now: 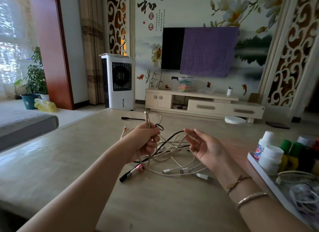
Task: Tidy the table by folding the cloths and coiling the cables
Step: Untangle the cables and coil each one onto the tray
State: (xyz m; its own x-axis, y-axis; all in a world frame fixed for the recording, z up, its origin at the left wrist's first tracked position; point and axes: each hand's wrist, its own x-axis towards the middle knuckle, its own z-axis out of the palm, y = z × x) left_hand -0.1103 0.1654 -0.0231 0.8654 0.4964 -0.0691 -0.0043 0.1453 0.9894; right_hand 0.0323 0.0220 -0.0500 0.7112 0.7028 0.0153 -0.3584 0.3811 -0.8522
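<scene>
I see soft daylight from the far-left window, glare on the table, bent edges, blurred right side.

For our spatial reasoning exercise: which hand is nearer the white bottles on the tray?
Right. The right hand is beside the white bottles; the left hand, gripping a cable loop, is further left.
</scene>
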